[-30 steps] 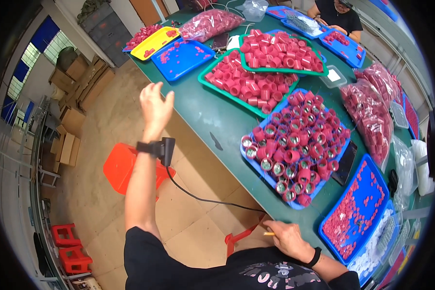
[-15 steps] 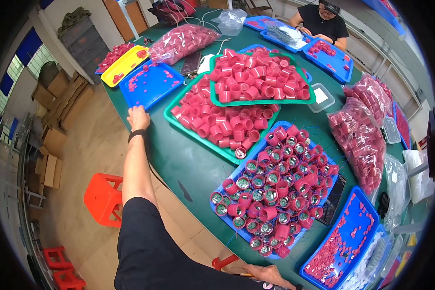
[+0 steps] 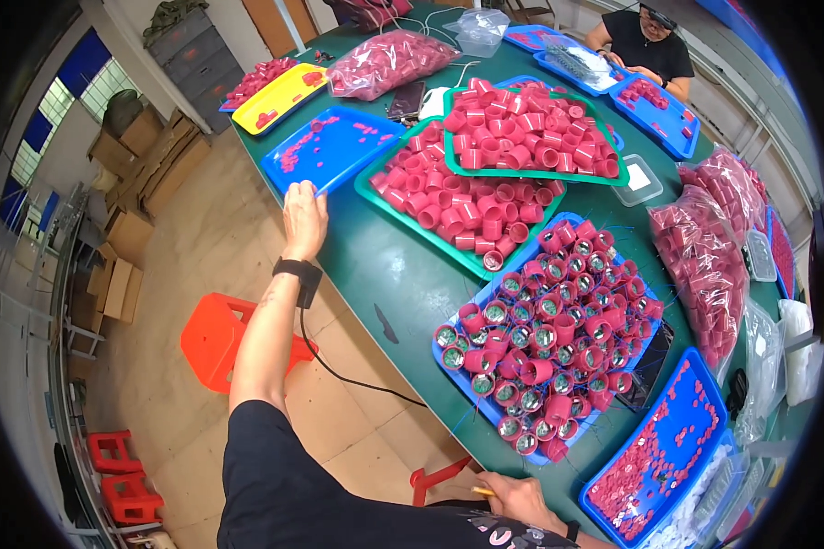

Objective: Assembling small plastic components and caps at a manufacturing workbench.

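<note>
My left hand (image 3: pixel 305 221) is stretched out to the table's left edge, its fingers closed at the near rim of a shallow blue tray (image 3: pixel 341 163). Small flat red pieces (image 3: pixel 291 157) lie scattered in that tray. A black band with a cable goes round my left wrist. Low in the picture, my right hand (image 3: pixel 515 499) is closed around a thin yellow stick-like thing (image 3: pixel 483 491); only its end shows. Just beyond my right hand stands a blue tray (image 3: pixel 449 364) heaped with red cups holding green circuit boards and blue wires.
Green trays (image 3: pixel 403 218) of red cups overlap mid-table. Behind the left blue tray is a yellow tray (image 3: pixel 293 99). Bags of red cups (image 3: pixel 700 247) stand right, above a blue tray (image 3: pixel 682 439) of red discs. A red stool (image 3: pixel 215 343) stands left. A co-worker (image 3: pixel 650 46) sits far right.
The view has shifted, so the table appears farther right and up. The blue tray at my left hand has come slightly nearer, away from the yellow tray. My right hand still holds the yellow thing.
</note>
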A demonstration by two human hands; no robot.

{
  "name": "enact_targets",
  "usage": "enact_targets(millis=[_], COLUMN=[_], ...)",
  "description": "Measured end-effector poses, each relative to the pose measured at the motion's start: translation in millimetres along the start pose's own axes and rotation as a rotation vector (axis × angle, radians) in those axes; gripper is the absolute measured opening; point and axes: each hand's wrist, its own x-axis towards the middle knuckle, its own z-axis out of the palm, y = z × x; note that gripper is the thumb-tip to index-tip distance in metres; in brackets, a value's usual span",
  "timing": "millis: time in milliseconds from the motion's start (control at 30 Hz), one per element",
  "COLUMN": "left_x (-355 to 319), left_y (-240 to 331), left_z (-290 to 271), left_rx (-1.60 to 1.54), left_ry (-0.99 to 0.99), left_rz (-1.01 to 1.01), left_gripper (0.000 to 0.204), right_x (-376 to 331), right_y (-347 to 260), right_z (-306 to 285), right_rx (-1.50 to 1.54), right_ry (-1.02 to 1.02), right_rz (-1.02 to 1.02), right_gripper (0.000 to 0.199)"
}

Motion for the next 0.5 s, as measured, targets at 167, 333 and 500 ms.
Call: enact_targets(millis=[167,333,500], left_x=[-12.6,-18.1,-20.0], left_y=[21.5,17.4,29.4], left_z=[-20.8,-42.7,-56.7], left_rx=[-0.106,-0.043,-0.110], left_ry=[-0.018,-0.012,-0.014], left_rz=[-0.045,0.012,0.001], left_gripper=[0.019,0.017,0.015], right_x=[-4.5,-1.1,-0.5], right_y=[7.1,-6.1,-11.1], right_z=[5.5,1.3,-4.5], right_rx=[-0.043,-0.033,-0.025], right_ry=[0.035,0.109,0.096], right_rz=[-0.086,-0.073,-0.042], right_gripper=[0.034,0.027,0.028])
